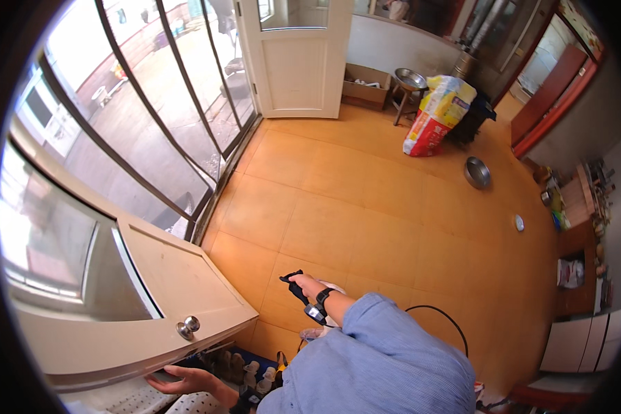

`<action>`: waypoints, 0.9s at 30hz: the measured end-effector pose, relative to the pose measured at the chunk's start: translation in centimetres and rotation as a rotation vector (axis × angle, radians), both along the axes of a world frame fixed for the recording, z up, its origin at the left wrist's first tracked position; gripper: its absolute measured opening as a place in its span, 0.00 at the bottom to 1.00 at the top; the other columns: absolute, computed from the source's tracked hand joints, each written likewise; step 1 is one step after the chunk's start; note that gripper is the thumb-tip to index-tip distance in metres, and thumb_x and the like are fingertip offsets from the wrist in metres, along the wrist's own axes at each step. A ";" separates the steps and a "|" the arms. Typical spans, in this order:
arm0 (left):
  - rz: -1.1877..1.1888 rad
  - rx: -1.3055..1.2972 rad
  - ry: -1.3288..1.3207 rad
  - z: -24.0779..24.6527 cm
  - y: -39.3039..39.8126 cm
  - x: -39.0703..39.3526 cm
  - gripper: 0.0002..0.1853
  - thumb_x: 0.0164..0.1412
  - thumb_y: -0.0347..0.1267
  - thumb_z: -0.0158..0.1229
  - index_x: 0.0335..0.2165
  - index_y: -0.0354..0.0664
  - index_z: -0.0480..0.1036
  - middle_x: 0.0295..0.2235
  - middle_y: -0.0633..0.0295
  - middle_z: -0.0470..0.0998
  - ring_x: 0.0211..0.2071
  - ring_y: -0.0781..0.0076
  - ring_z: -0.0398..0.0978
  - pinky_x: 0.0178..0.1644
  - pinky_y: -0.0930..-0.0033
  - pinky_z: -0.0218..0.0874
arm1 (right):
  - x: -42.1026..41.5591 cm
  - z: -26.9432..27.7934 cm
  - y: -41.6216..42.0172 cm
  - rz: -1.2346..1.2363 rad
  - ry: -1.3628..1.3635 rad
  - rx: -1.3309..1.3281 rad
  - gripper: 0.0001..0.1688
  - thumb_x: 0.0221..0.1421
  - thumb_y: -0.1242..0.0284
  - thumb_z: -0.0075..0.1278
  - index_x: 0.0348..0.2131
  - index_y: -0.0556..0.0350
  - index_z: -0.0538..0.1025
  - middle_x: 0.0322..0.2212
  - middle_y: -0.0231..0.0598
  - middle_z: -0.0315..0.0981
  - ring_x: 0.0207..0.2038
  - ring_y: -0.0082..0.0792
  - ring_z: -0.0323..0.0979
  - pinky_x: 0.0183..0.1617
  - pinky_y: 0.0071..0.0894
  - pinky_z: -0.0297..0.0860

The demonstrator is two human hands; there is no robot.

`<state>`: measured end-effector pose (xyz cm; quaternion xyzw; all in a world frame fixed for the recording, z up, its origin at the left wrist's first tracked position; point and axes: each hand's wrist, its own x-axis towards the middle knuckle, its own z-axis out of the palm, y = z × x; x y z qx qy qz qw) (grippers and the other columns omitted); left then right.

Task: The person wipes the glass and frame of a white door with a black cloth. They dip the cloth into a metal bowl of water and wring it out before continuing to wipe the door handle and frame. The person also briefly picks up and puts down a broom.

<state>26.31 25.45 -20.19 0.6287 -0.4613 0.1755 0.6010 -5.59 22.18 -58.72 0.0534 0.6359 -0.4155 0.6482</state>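
My right hand [309, 285] grips a black cloth item [296, 290], whose exact kind is hard to tell. On that wrist is a black watch [325, 295], and a small grey-and-black device [315, 313] on a cable is just below it. My left hand [186, 382], palm up with fingers apart, holds nothing. It is close to the lower edge of a cream door [171, 269] with a round metal knob [188, 328]. Beneath that hand lies white fabric with black dots [196, 403]. Several shoes [251, 370] stand beside it, partly hidden by my arm and shirt.
A second cream door [296, 72] stands open beside the barred doorway. Ahead are a cardboard box [365, 95], a stool with a metal basin [410, 79], and a red-and-yellow sack [440, 116]. Another metal bowl [477, 173] and a small pale dish [519, 223] rest on the tiled floor.
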 end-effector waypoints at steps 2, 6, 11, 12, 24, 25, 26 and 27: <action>0.142 -0.016 -0.171 0.8 0.6 -1.0 0.30 0.66 0.36 0.50 0.59 0.29 0.54 0.60 0.42 0.59 0.61 0.49 0.59 0.66 0.52 0.48 | -1.3 1.2 0.8 0.053 0.017 0.015 0.16 0.48 0.64 0.59 0.33 0.57 0.75 0.26 0.37 0.72 0.27 0.34 0.68 0.30 0.39 0.64; 0.176 -0.026 -0.255 2.5 0.5 -4.4 0.30 0.67 0.39 0.48 0.60 0.30 0.54 0.61 0.44 0.56 0.63 0.50 0.55 0.67 0.52 0.44 | -3.6 5.7 0.0 0.136 0.108 0.170 0.19 0.45 0.65 0.60 0.36 0.59 0.76 0.28 0.39 0.74 0.30 0.34 0.70 0.34 0.37 0.66; -0.028 0.062 -0.273 2.9 -2.1 -13.1 0.27 0.67 0.33 0.45 0.59 0.30 0.55 0.60 0.43 0.58 0.62 0.48 0.55 0.67 0.51 0.44 | -9.4 9.0 -2.1 0.217 0.064 0.049 0.15 0.45 0.62 0.61 0.27 0.52 0.74 0.22 0.32 0.67 0.24 0.29 0.63 0.28 0.34 0.58; -0.105 0.064 -0.206 2.4 -3.4 -15.4 0.26 0.65 0.31 0.44 0.59 0.30 0.55 0.60 0.43 0.58 0.62 0.48 0.57 0.67 0.51 0.46 | -11.7 9.3 -2.0 0.213 0.018 -0.038 0.15 0.45 0.61 0.61 0.26 0.51 0.74 0.21 0.30 0.66 0.23 0.27 0.61 0.27 0.33 0.56; -0.878 0.394 0.239 -1.1 -17.9 -41.9 0.20 0.64 0.25 0.47 0.54 0.32 0.63 0.49 0.51 0.71 0.44 0.63 0.74 0.52 0.65 0.64 | -40.4 11.2 -1.8 -0.211 0.203 0.116 0.36 0.47 0.59 0.63 0.48 0.66 0.70 0.47 0.49 0.69 0.49 0.42 0.66 0.51 0.40 0.63; -0.911 0.479 0.286 -1.4 -18.8 -44.0 0.19 0.64 0.24 0.47 0.54 0.32 0.63 0.48 0.52 0.72 0.43 0.65 0.75 0.50 0.67 0.65 | -42.0 11.5 -1.4 -0.183 0.137 0.128 0.47 0.50 0.52 0.59 0.59 0.64 0.63 0.59 0.56 0.60 0.61 0.50 0.58 0.61 0.46 0.56; -0.966 0.484 0.264 -2.6 -20.2 -45.3 0.19 0.64 0.23 0.47 0.53 0.34 0.64 0.46 0.53 0.73 0.41 0.67 0.76 0.46 0.69 0.67 | -43.6 10.9 -1.7 -0.209 0.115 0.210 0.52 0.50 0.54 0.61 0.62 0.67 0.57 0.63 0.55 0.53 0.64 0.48 0.52 0.64 0.43 0.54; -1.052 0.518 0.277 -3.2 -21.6 -48.2 0.18 0.65 0.24 0.48 0.53 0.34 0.64 0.44 0.54 0.74 0.40 0.68 0.77 0.44 0.69 0.68 | -46.0 6.0 -0.7 -0.292 0.142 0.184 0.51 0.49 0.56 0.62 0.61 0.69 0.58 0.62 0.54 0.55 0.63 0.48 0.54 0.63 0.43 0.54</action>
